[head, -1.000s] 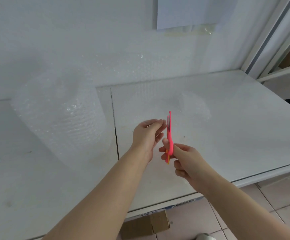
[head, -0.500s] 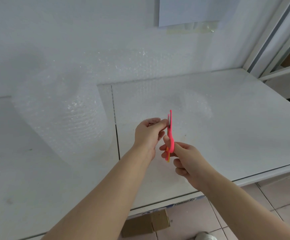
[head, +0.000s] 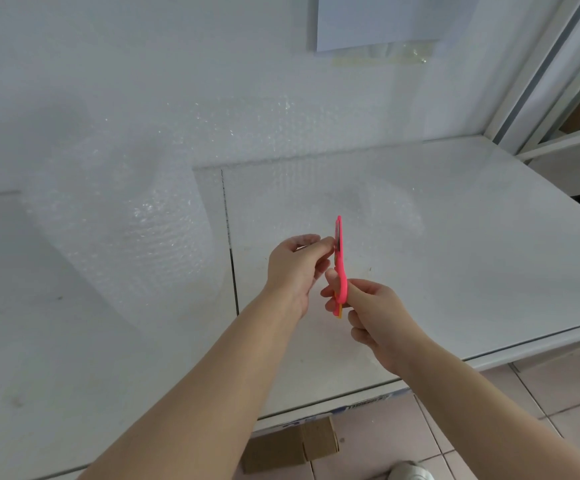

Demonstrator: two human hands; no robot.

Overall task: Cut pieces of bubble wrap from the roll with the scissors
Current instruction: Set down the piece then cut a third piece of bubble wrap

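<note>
Right hand [head: 373,311]: fingers curled around the pink scissors [head: 339,265], blades pointing up
Left hand [head: 295,265]: fingertips pinched together beside the blades; what they hold, cannot tell
Bubble wrap roll [head: 119,237]: left of both hands

right hand [head: 373,311]: holds pink scissors [head: 339,261] | left hand [head: 295,268]: pinches bubble wrap [head: 281,202]

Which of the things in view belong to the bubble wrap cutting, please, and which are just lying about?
For the job: bubble wrap roll, pink scissors in right hand, left hand.

Lying about: cardboard box on the floor, paper sheet on the wall.
</note>
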